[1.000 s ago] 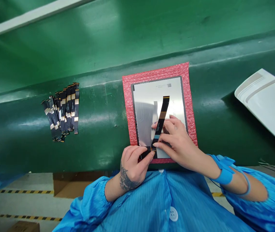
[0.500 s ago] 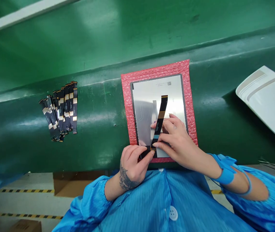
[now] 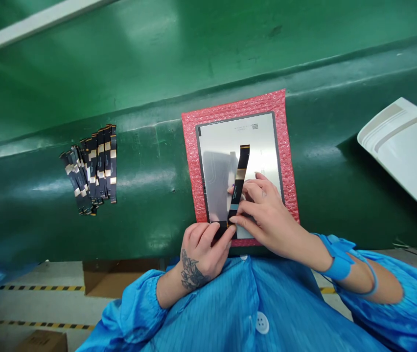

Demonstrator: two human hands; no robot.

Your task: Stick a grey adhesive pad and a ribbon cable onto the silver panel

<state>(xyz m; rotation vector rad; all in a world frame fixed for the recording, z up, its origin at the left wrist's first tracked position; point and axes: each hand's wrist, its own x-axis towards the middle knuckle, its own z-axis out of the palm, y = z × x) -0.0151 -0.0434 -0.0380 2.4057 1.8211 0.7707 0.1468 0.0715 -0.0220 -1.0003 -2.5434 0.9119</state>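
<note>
A silver panel (image 3: 260, 146) lies on a red bubble-wrap sheet (image 3: 190, 146) on the green belt. A black flex cable with gold bands (image 3: 241, 171) rises from the panel's near edge and leans up across it. My left hand (image 3: 203, 247) pinches the cable's lower end at the panel's bottom edge. My right hand (image 3: 263, 210) grips the cable just above that, thumb and fingers closed on it, the other fingers resting on the panel.
A fanned pile of several similar black flex cables (image 3: 93, 168) lies on the green belt (image 3: 150, 186) to the left. White moulded trays (image 3: 403, 151) sit at the right edge. Below the belt are floor, yellow-black tape and cardboard boxes (image 3: 102, 281).
The flex cable's free end has swung left, from leaning right to standing nearly straight up the panel. Both hands stay at its lower end.
</note>
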